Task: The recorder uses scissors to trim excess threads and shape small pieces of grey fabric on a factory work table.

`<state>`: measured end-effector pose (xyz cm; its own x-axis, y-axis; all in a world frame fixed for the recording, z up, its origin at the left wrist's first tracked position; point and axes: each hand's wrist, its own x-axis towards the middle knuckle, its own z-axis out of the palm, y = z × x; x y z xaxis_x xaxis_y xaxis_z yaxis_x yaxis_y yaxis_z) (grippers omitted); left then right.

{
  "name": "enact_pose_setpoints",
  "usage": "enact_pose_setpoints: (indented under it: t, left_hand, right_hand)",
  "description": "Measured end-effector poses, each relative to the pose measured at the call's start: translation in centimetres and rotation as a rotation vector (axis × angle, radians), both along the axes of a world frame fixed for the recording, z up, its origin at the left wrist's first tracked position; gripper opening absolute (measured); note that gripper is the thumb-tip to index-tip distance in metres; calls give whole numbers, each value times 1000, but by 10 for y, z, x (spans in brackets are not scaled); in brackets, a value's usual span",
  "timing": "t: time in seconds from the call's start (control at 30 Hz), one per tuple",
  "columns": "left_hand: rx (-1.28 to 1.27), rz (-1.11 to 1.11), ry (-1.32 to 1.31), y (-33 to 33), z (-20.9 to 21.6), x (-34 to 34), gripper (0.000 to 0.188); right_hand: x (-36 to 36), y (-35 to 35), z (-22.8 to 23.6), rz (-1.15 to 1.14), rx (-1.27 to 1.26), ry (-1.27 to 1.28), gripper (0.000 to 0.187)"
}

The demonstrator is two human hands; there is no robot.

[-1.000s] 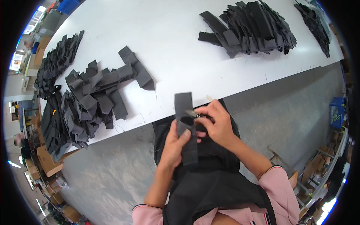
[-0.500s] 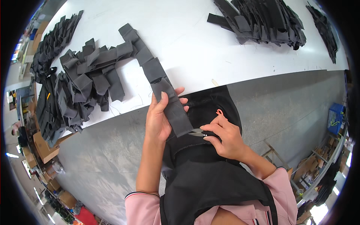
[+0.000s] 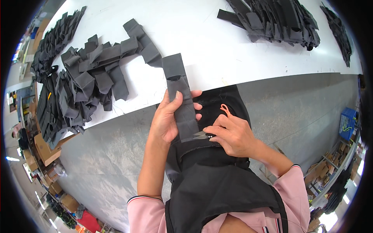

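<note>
Head view, single entry.

Left hand (image 3: 168,118): raised in front of the torso, palm toward the body, fingers curled closed around the lower half of a long dark grey fabric strip (image 3: 180,97). The thumb lies along the face of the strip; the fingertips show at its right edge.

Dark grey fabric strip: flat, roughly upright, tilted slightly left at the top. Its upper end reaches over the near edge of the white worktable (image 3: 202,42); a small oval slit shows near that end, above the left thumb. Its lower end sits just beside the right hand.

Right hand (image 3: 233,134): just right of and slightly below the left, fingers pinched shut on small metal thread snips (image 3: 201,135). The blade tips point left and meet the bottom edge of the strip.

Orange loop (image 3: 225,109): directly above the right hand, lying against the black apron (image 3: 217,186).

Heap of dark grey fabric pieces (image 3: 89,73): on the table, up and left of the left hand, well apart from it.

Second stack of dark fabric pieces (image 3: 276,17): on the table's far side, above and right of the right hand.

Grey floor (image 3: 295,112): to the right of the right hand.

Pink sleeves (image 3: 289,194): on both upper arms, below the hands.
</note>
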<state>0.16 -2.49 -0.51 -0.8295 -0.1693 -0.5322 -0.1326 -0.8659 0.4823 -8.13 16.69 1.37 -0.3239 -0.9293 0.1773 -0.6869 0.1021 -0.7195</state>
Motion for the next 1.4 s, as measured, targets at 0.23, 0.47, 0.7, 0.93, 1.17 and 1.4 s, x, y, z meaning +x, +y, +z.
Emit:
enact_pose_setpoints:
  t: [0.23, 0.47, 0.7, 0.93, 1.17, 1.4]
  left_hand:
    - [44, -26, -23, -2, -8, 1, 33]
    - [48, 31, -1, 0, -5, 0, 32]
    - [16, 55, -4, 4, 2, -5, 35]
    - [-3, 27, -14, 6, 3, -5, 36]
    - [19, -17, -47, 5, 1, -6, 37]
    - [10, -16, -69, 4, 1, -5, 35]
  right_hand:
    - [-1, 2, -7, 67, -97, 178, 24]
    - [6, 3, 0, -35, -154, 33, 32]
    - [19, -8, 2, -70, -65, -6, 35]
    - [17, -12, -1, -22, -13, 29, 34]
    - [13, -13, 1, 29, -58, 133, 30]
    - [13, -2, 4, -27, -123, 78, 30]
